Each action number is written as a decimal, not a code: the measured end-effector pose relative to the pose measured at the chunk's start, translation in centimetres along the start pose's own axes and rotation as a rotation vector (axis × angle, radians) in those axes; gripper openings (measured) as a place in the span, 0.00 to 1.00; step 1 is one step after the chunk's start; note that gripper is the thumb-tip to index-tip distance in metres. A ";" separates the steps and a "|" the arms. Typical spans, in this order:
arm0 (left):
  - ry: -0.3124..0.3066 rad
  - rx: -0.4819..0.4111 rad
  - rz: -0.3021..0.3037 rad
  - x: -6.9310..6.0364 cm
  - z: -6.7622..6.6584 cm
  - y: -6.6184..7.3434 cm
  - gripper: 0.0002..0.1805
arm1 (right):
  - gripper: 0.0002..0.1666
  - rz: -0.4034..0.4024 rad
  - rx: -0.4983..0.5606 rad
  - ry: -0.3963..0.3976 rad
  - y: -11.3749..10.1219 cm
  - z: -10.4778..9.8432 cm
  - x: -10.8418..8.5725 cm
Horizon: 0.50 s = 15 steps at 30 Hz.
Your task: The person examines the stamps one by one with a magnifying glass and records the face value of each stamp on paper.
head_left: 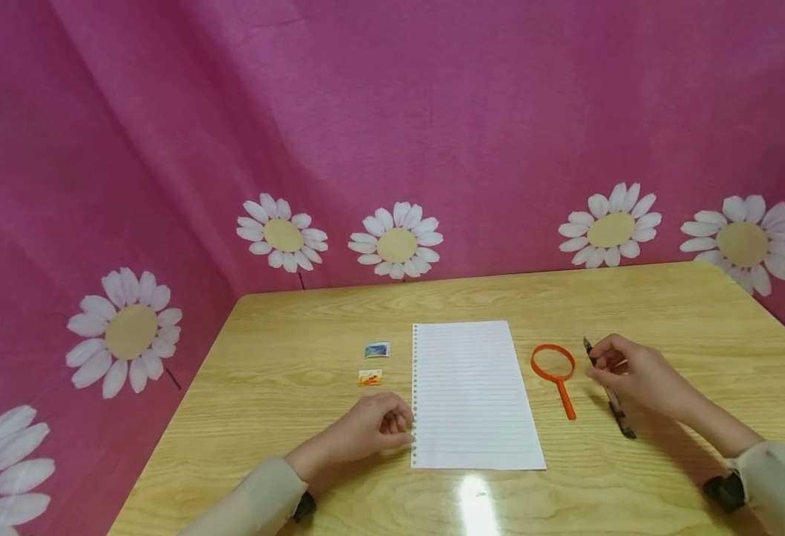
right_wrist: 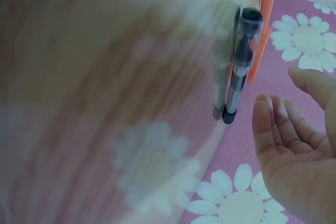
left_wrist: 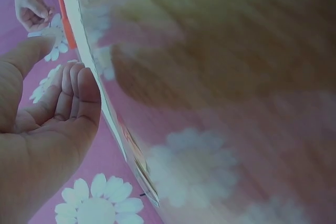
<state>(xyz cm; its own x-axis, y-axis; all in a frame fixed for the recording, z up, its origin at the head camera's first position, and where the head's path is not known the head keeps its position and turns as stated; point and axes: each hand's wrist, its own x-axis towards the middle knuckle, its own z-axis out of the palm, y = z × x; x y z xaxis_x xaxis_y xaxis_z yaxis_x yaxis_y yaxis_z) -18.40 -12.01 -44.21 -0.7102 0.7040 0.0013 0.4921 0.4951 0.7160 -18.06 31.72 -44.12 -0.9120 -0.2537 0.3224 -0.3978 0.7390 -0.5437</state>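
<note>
Right hand (head_left: 640,376) at the pen (head_left: 617,409), left hand (head_left: 375,426) at the paper edge

Position of hands: The right hand is beside and partly over the pen in the head view. Its thumb and fingers stand apart, and the right wrist view shows a gap between fingertips and pen; nothing is gripped. The left hand is loosely curled at the left margin of the paper (head_left: 473,394), thumb separate from the fingers, holding nothing. Whether its fingertips touch the sheet cannot be told.

Position of items: The pen lies on the table (head_left: 299,335) at a slant, to the right of the magnifying glass (head_left: 565,400), presumably so that the right hand reaches it without crossing the sheet. The magnifying glass lies between paper and pen, handle toward the person, an orientation that likely suits direct pickup. The paper lies flat, punched edge to the left, probably central so that both hands have access. A blue picture card (head_left: 377,349) and a yellow picture card (head_left: 369,377) lie left of the paper, one beyond the other, apparently set aside to leave the ruled surface uncovered.
</note>
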 end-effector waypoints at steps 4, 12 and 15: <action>-0.009 -0.022 -0.021 -0.1 0.2 0.2 0.09 | 0.12 0.019 0.002 0.000 0.6 0.0 0.4; -0.007 0.016 0.001 0.0 0.5 0.4 0.11 | 0.13 0.005 -0.018 0.009 2.0 -0.2 1.1; -0.023 0.033 0.000 0.0 0.6 0.4 0.12 | 0.14 0.050 -0.019 -0.010 2.4 -0.2 1.5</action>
<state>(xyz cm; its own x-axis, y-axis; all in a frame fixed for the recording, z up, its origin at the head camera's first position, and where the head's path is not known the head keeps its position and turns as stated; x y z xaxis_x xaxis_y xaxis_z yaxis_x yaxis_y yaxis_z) -17.87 -11.50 -44.34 -0.6986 0.7153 -0.0151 0.5087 0.5115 0.6925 -20.31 33.27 -44.76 -0.9316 -0.2225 0.2873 -0.3499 0.7626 -0.5441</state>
